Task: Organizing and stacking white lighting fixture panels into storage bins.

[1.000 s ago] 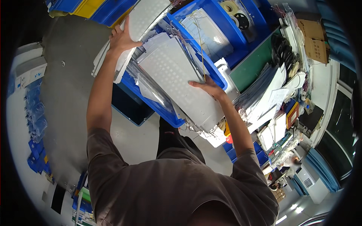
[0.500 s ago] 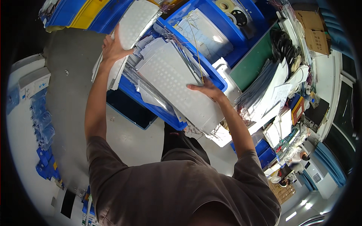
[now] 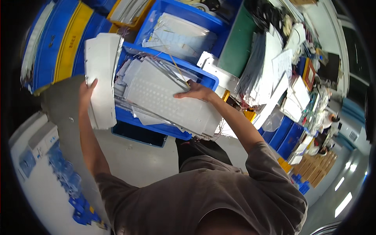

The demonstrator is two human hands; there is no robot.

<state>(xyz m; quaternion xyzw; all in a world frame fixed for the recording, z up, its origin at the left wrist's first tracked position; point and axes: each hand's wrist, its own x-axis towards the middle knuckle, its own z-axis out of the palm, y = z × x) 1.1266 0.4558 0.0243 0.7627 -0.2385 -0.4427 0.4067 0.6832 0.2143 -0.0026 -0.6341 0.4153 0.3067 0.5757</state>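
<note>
My left hand [image 3: 87, 93] grips a stack of thin white panels [image 3: 102, 74] by its left edge, thumb over the front face and fingers hidden behind. The stack stands on end at the left side of a blue bin [image 3: 156, 130]. Inside that bin lies a pile of white panels; the top one, a white panel with rows of pale dots [image 3: 156, 92], is tilted and juts past the bin's near right corner. My right hand [image 3: 196, 93] is closed on this panel's far edge, thumb on its face. A thin yellowish strip [image 3: 178, 68] runs to my right fingers.
Behind stands another blue bin [image 3: 221, 33] with clear-wrapped sheets. Blue and yellow bins [image 3: 66, 43] are at the upper left. Stacked white sheets and loose wires [image 3: 260, 66] crowd the right, beside a green board [image 3: 237, 51]. A dark blue-rimmed tray [image 3: 139, 135] sits below the front bin.
The view has shifted. My left hand has swung the stack from a slant to nearly upright, nearer to me and left of the bin. My right hand keeps its hold on the dotted panel.
</note>
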